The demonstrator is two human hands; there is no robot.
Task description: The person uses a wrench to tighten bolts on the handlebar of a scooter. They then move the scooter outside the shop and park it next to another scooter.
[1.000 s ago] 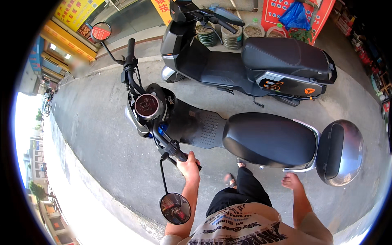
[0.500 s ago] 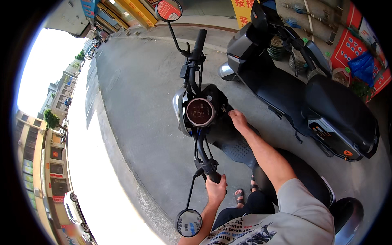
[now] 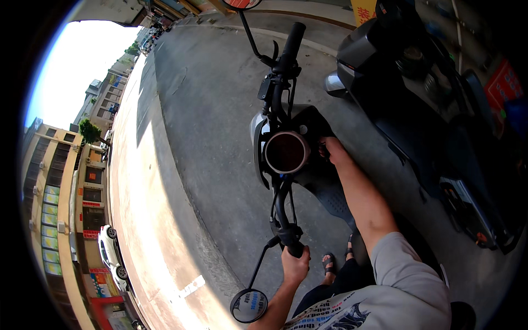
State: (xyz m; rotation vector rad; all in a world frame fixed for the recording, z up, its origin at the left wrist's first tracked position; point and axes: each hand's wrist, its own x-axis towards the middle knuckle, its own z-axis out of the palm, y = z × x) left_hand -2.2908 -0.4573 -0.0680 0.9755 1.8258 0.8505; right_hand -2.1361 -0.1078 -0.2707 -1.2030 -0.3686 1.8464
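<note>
My left hand is closed around the near handlebar grip of a black electric scooter, below its round dashboard. The dashboard looks dark, with a pale rim. Reaching past its right side, my right hand is closed against the scooter's dark front panel. What its fingers hold, if anything, is hidden in shadow. The far handlebar grip, with its brake lever, points away from me and is untouched. A round mirror hangs beside my left forearm.
A second dark scooter stands close on the right. Its seat and rear lie in deep shade. My sandalled feet are on grey pavement beside the footboard. On the left is a sunlit road with a parked white car.
The dashboard's lit digits have gone dark. My view has shifted, so the scooter sits lower and further right. Both hands stay at the same places on it.
</note>
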